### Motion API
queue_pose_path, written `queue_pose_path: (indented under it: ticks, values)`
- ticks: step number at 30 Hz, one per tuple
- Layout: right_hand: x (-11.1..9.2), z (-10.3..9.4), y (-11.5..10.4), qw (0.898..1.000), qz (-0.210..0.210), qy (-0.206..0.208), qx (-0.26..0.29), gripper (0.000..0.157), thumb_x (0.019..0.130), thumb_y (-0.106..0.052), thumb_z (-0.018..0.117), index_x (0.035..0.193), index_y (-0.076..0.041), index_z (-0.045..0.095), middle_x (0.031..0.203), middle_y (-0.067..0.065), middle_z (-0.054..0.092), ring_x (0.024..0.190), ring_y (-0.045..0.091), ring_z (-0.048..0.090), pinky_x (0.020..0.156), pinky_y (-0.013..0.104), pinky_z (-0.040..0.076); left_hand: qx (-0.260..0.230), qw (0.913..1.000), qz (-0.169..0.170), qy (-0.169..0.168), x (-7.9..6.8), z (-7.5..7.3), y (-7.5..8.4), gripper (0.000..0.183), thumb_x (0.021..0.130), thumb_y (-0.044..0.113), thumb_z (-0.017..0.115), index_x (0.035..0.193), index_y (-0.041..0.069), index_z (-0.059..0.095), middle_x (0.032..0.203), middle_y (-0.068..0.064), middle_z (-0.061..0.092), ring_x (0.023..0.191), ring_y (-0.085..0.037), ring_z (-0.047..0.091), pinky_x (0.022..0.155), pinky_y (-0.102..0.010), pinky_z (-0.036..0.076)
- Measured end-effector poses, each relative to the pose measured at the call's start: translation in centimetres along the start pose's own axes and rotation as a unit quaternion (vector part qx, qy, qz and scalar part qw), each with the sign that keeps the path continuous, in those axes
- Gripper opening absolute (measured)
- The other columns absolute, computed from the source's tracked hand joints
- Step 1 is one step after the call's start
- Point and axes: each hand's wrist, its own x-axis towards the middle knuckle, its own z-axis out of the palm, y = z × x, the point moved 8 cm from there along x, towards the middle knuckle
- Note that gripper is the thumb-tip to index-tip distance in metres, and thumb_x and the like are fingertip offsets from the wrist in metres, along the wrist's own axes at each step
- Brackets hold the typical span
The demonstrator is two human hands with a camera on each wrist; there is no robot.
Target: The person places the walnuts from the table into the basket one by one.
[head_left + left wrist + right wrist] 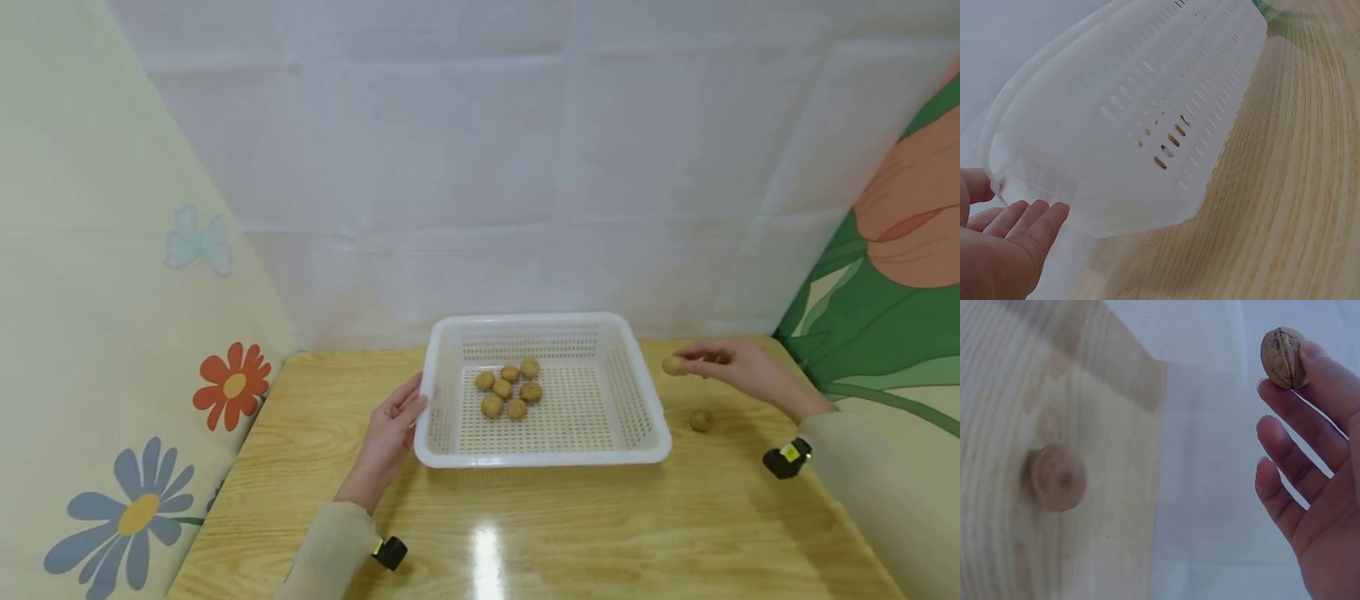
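Note:
In the head view a white perforated plastic basket stands on the wooden table, with several walnuts grouped in its left half. My left hand grips the basket's left rim, thumb on top and fingers below against the outer wall, as the left wrist view confirms. Off the basket's right side, my right hand pinches one walnut between thumb and index finger, raised above the table. Its other fingers are spread and touch nothing. Another walnut lies on the table below that hand.
The wooden table meets a white sheet hung behind the basket. Flower-patterned cloths stand at the left and right sides. Each wrist wears a small black camera.

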Motion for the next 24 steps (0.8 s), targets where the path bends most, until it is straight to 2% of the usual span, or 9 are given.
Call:
queue_pose_path:
  ticks: [2, 7, 9, 12, 16, 24]
  values:
    - [0.5, -0.1, -0.9, 1.0, -0.006, -0.005, -0.005, 0.037, 0.104, -0.031, 0.067, 0.132, -0.007, 0.071, 0.117, 0.011, 0.076, 0.1, 0.024, 0.071, 0.082, 0.039, 0.059, 0.0, 1.0, -0.002, 0.001, 0.1, -0.1, -0.1, 0.052, 0.109, 0.008, 0.053, 0.159, 0.005, 0.04, 0.162, -0.016, 0.043, 0.118, -0.003, 0.065, 0.099, -0.028, 0.057]
    - [2.1, 0.0, -3.4, 0.999, -0.033, -0.018, -0.012, 0.032, 0.103, -0.027, 0.069, 0.129, -0.009, 0.073, 0.114, 0.008, 0.077, 0.091, 0.019, 0.068, 0.075, 0.034, 0.057, 0.002, 1.0, -0.006, 0.001, 0.3, -0.2, -0.3, 0.052, 0.109, 0.009, 0.053, 0.159, 0.006, 0.04, 0.162, -0.015, 0.042, 0.118, -0.003, 0.065, 0.099, -0.028, 0.057]
    - [2.8, 0.2, -4.1, 0.999, -0.031, -0.024, -0.016, 0.032, 0.103, -0.029, 0.069, 0.129, -0.012, 0.074, 0.116, 0.007, 0.076, 0.09, 0.016, 0.066, 0.075, 0.033, 0.056, 0.002, 1.0, -0.007, -0.001, 0.4, -0.2, -0.4, 0.052, 0.109, 0.009, 0.053, 0.16, 0.006, 0.04, 0.162, -0.015, 0.042, 0.118, -0.003, 0.065, 0.099, -0.028, 0.057]
    - [4.1, 0.9, -5.4, 0.999, -0.03, -0.038, -0.011, 0.033, 0.102, -0.032, 0.069, 0.129, -0.014, 0.074, 0.12, 0.007, 0.074, 0.091, 0.018, 0.064, 0.076, 0.035, 0.055, 0.005, 1.0, -0.005, -0.002, 0.5, -0.3, -0.3, 0.052, 0.11, 0.009, 0.053, 0.16, 0.006, 0.039, 0.162, -0.016, 0.042, 0.119, -0.002, 0.064, 0.1, -0.028, 0.056]
    - [6.1, 2.3, -7.3, 0.997, -0.051, -0.056, -0.006, 0.033, 0.1, -0.032, 0.072, 0.126, -0.012, 0.075, 0.119, 0.007, 0.075, 0.091, 0.021, 0.064, 0.075, 0.036, 0.053, 0.006, 1.0, -0.002, 0.002, 0.5, -0.3, -0.3, 0.052, 0.11, 0.009, 0.053, 0.159, 0.005, 0.04, 0.162, -0.016, 0.043, 0.119, -0.002, 0.064, 0.1, -0.028, 0.056]
    - [9.8, 5.9, -10.1, 0.991, -0.088, -0.104, -0.017, 0.032, 0.098, -0.031, 0.075, 0.125, -0.012, 0.076, 0.119, 0.004, 0.075, 0.095, 0.017, 0.067, 0.078, 0.035, 0.055, 0.011, 0.9999, 0.004, 0.005, 0.5, -0.3, -0.4, 0.052, 0.109, 0.008, 0.054, 0.159, 0.004, 0.04, 0.161, -0.017, 0.043, 0.118, -0.002, 0.065, 0.1, -0.028, 0.056]
